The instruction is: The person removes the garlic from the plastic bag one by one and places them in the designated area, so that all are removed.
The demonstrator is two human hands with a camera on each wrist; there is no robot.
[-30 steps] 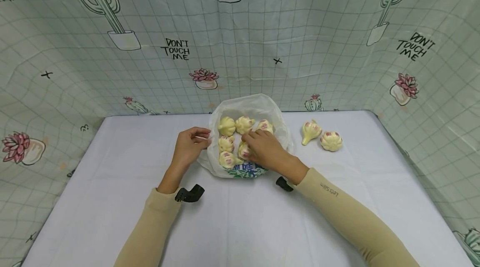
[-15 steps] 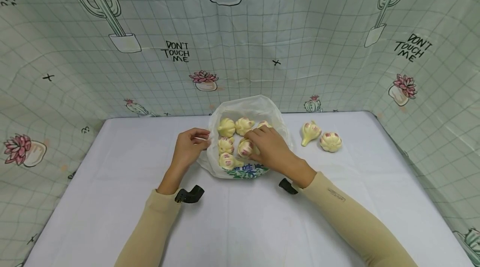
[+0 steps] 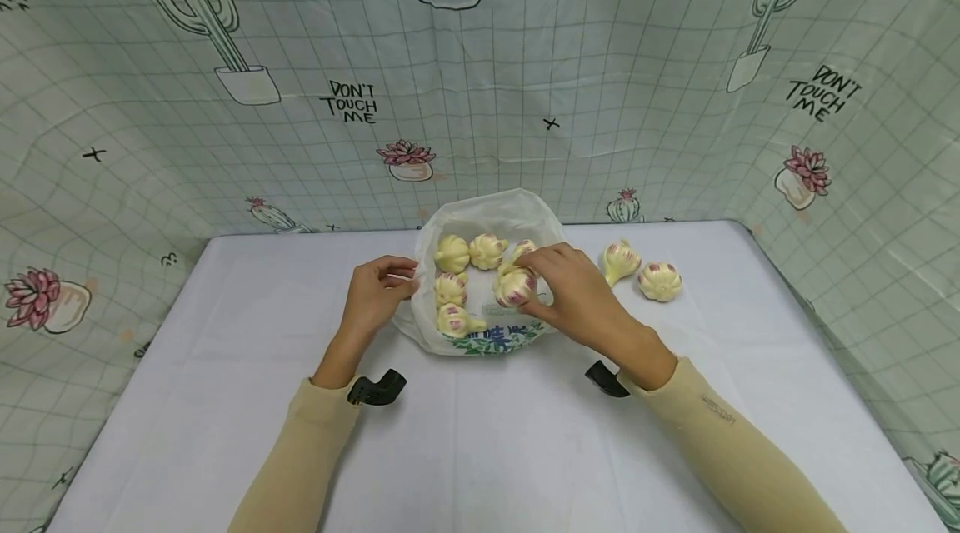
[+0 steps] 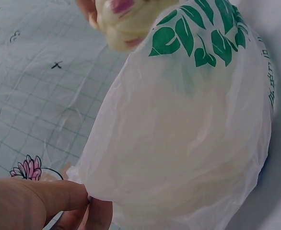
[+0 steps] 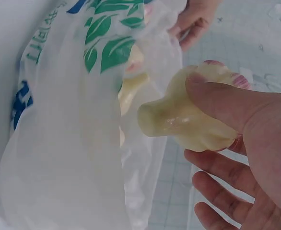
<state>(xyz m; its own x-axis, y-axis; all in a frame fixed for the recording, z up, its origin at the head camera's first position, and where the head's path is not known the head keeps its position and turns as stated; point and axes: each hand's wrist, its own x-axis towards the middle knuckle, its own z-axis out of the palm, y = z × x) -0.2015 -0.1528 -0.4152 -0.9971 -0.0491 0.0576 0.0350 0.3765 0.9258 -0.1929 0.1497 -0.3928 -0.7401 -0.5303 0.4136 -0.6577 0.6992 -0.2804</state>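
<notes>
Right hand (image 3: 581, 291), I note, has just raised a garlic bulb (image 3: 515, 288) and grips it over the plastic bag (image 3: 498, 215); left hand (image 3: 372, 293) pinches the bag's edge. That leaves five bulbs (image 3: 452, 253) inside by my count, two loose bulbs (image 3: 661, 281) on the desk (image 3: 487, 450) alongside.

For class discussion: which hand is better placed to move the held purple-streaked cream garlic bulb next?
Probably the right hand: it grips the bulb, while the left hand pinches the edge of the white plastic bag.
</notes>
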